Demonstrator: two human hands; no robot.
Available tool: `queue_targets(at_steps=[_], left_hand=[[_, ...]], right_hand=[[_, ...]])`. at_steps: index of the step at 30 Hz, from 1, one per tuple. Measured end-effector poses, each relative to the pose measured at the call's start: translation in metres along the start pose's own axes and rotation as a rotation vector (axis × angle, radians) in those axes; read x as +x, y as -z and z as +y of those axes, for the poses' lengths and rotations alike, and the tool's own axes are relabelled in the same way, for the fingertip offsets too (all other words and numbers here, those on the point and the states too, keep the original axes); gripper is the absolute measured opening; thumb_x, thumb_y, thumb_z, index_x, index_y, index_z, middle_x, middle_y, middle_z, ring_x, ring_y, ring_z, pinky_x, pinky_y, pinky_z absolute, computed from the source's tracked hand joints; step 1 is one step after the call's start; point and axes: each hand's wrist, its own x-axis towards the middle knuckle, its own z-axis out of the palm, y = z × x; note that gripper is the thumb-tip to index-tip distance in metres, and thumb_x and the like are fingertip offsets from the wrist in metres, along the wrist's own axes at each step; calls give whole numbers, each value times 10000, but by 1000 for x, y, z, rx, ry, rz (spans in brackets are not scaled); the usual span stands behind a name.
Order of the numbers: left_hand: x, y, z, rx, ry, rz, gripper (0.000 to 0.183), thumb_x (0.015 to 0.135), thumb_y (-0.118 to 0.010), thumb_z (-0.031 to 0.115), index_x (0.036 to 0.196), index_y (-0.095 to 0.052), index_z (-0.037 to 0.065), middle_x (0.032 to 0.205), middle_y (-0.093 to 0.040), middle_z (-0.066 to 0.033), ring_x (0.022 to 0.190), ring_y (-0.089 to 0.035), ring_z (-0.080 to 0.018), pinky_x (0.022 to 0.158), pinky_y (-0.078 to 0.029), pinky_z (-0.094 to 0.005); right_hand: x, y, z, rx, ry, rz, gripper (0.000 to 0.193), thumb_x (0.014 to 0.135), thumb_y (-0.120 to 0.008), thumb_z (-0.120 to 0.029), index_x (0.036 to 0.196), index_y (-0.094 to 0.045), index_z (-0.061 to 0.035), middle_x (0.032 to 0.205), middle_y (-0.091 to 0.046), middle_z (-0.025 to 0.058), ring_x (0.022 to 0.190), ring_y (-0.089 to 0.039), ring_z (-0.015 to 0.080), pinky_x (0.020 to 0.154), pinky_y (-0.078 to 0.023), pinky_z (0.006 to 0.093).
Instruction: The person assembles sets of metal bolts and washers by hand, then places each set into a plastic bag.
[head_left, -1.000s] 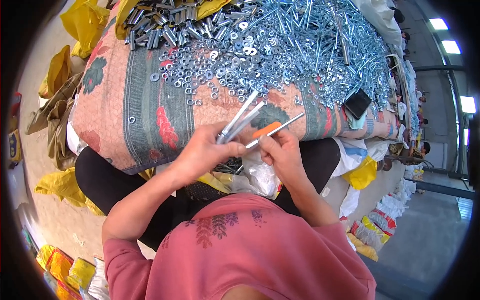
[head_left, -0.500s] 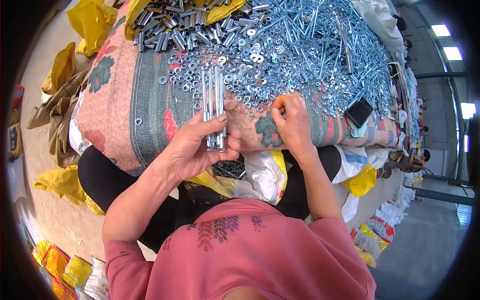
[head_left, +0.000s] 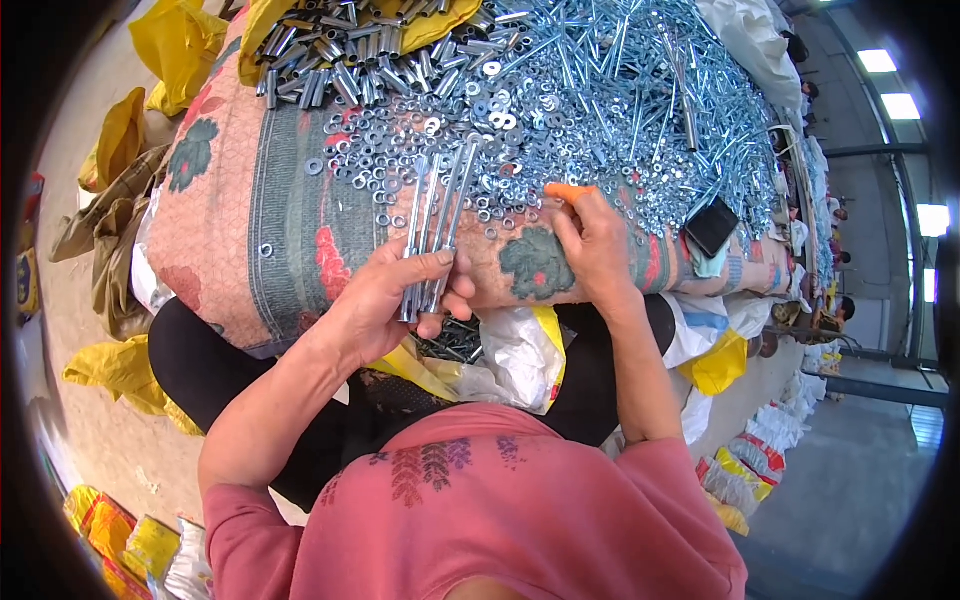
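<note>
My left hand is closed round several long metal bolts, with wider sleeves at their lower ends. The bolts point away from me and fan slightly apart. My right hand is by the near edge of the loose nuts and washers, its fingers bent and closed in. An orange finger cover is on its index finger. Whatever lies between that finger and the thumb is too small to make out. Beyond the hands is a heap of long thin bolts, with short metal sleeves to its left.
Everything lies on a flower-patterned padded cloth. A flat black object rests on a pale cloth at the right. A white and yellow sack sits between my knees. More yellow sacks lie on the floor at the left.
The bolts in my left hand have tilted to the right and spread at their far ends. My right hand has shifted slightly, its orange-covered finger now stretched further to the left.
</note>
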Motion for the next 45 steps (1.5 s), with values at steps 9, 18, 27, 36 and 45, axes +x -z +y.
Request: queue_targets(at_steps=[9,18,27,36,45], left_hand=[[-3,-3,11,1,-58,33,214,894,-503,98,1095,-502,24,677,-535,-54,452,-438,-67,320,-257,-153],[-1,-2,10,38,-10,61,256,890,-518,204,1095,-509,51,640,-498,-63,391,-368,-63,310,-239,-164],[1,-1,5,97,3,83,212,884,-546,207,1017,-532,42,655,-545,-57,431,-495,-100,291,-261,-169],[0,-2,1,216,43,76,202,853,-610,188,975,-551,38,656,-573,-41,434,-500,-76,298,-263,-167],[1,-3,-9,406,40,19,248,829,-646,233,975,-573,46,610,-537,-10,396,-411,-50,334,-248,-172]], right_hand=[[-14,11,3,-85,101,-1,201,750,-599,-6,931,-651,-76,773,-512,100,658,-550,268,605,-445,370],[-11,-5,-9,-105,184,-3,189,752,-603,5,916,-658,-71,781,-530,94,626,-551,228,564,-440,327],[-20,7,-11,59,-30,-53,177,748,-610,-17,911,-643,-77,795,-527,93,642,-565,269,585,-461,350],[-24,-9,-11,-218,181,76,194,705,-657,-6,890,-632,-58,795,-563,91,663,-574,261,587,-456,326],[-27,2,1,406,-268,140,82,836,-572,-15,914,-550,-26,712,-579,25,599,-531,61,541,-422,208]])
